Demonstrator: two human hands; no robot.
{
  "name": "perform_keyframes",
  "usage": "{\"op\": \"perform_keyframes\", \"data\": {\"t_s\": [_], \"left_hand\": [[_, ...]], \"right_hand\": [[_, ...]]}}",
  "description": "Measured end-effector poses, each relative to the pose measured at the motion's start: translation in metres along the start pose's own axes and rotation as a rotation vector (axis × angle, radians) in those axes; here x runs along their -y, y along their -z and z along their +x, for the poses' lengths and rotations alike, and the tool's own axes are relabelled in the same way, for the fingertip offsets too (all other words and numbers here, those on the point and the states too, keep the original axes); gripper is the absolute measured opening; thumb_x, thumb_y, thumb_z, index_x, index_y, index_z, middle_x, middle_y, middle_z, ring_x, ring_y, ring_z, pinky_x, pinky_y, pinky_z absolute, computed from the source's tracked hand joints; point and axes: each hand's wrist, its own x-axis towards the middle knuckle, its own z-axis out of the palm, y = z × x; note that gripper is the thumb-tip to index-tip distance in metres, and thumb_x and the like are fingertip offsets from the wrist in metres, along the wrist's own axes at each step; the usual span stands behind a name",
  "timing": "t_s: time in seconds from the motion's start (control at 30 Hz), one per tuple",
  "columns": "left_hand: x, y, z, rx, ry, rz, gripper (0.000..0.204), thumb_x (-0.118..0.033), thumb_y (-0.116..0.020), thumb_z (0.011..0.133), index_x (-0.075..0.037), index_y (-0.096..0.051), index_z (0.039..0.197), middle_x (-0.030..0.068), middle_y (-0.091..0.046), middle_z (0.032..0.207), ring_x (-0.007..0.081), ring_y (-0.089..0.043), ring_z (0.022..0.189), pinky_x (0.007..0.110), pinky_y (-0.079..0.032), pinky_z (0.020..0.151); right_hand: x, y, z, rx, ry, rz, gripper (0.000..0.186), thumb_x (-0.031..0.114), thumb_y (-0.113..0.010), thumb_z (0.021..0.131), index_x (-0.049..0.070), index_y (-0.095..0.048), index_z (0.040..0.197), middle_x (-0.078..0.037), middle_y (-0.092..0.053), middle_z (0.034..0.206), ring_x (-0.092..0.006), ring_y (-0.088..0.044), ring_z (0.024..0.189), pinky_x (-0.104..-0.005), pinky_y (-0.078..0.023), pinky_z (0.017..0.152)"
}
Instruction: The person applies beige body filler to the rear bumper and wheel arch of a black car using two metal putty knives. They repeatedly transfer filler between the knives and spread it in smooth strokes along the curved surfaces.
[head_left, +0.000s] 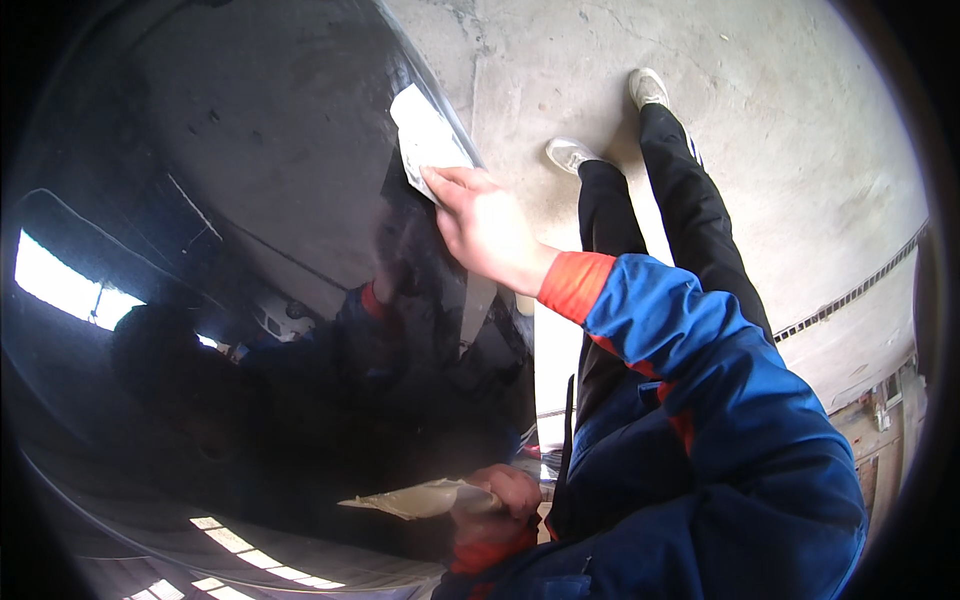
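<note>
Right hand (485, 225): you pinch a white sheet (425, 135), far.
Left hand (512, 488): closed on a tan sheet (415, 500), near.
Black panel (260, 170): likely being wiped; next stroke wants even pressure.

From where I stand, the glossy black panel (280, 185) is dim and mirror-like, with hard white glare near its left edge and broken bright strips of reflected light along its bottom. Right of the panel, the pale floor (820, 130) is brightly lit; over its right edge, the white sheet (425, 135) looks nearly washed out. Straight lines bow around it toward a black, rounded rim.
</note>
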Motion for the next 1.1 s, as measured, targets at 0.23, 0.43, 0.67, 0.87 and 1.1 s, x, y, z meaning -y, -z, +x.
{"op": "perform_keyframes", "data": {"t_s": [0.23, 0.43, 0.67, 0.87, 1.1], "left_hand": [[0.005, -0.004, -0.003, 0.024, -0.076, -0.051, 0.055, -0.051, -0.049, 0.100, -0.008, -0.045, 0.135, 0.0162, -0.060, 0.072, 0.0200, -0.053, 0.043, 0.035, -0.044, 0.035], [0.009, 0.017, -0.015, 0.034, -0.037, -0.022, 0.046, -0.043, -0.040, 0.105, -0.007, -0.046, 0.134, 0.0170, -0.060, 0.071, 0.0200, -0.053, 0.044, 0.035, -0.047, 0.039], [0.010, 0.005, -0.013, -0.048, -0.112, -0.040, 0.056, -0.046, -0.055, 0.099, -0.007, -0.045, 0.137, 0.0170, -0.060, 0.072, 0.0199, -0.054, 0.046, 0.035, -0.048, 0.041], [0.015, -0.003, -0.008, -0.065, -0.144, 0.049, 0.057, -0.049, -0.054, 0.099, -0.008, -0.045, 0.138, 0.0166, -0.060, 0.073, 0.0205, -0.055, 0.048, 0.034, -0.047, 0.040], [0.018, 0.000, -0.018, -0.105, -0.133, 0.074, 0.060, -0.053, -0.054, 0.097, -0.009, -0.045, 0.137, 0.0137, -0.057, 0.069, 0.0187, -0.052, 0.045, 0.032, -0.045, 0.036]], "right_hand": [[-0.037, 0.020, -0.011, -0.052, -0.139, -0.012, 0.041, 0.000, -0.055, 0.082, -0.003, -0.064, 0.121, -0.023, -0.068, 0.101, -0.0398, -0.065, 0.093, -0.0448, -0.052, 0.087], [-0.060, -0.003, -0.009, -0.002, -0.180, -0.053, 0.037, 0.003, -0.056, 0.084, -0.004, -0.064, 0.119, -0.024, -0.067, 0.101, -0.0409, -0.066, 0.094, -0.0437, -0.053, 0.087], [-0.027, -0.007, -0.026, 0.060, -0.102, -0.039, 0.045, 0.002, -0.059, 0.083, 0.000, -0.060, 0.128, -0.022, -0.065, 0.119, -0.0390, -0.064, 0.104, -0.0418, -0.053, 0.092], [-0.014, 0.024, -0.047, 0.160, 0.007, 0.169, 0.047, 0.002, -0.058, 0.082, 0.002, -0.060, 0.129, -0.020, -0.066, 0.117, -0.0369, -0.063, 0.107, -0.0426, -0.052, 0.095], [-0.059, 0.018, -0.061, 0.089, -0.282, -0.040, 0.043, 0.004, -0.055, 0.086, -0.001, -0.060, 0.128, -0.024, -0.067, 0.112, -0.0388, -0.063, 0.104, -0.0442, -0.051, 0.093]]}}
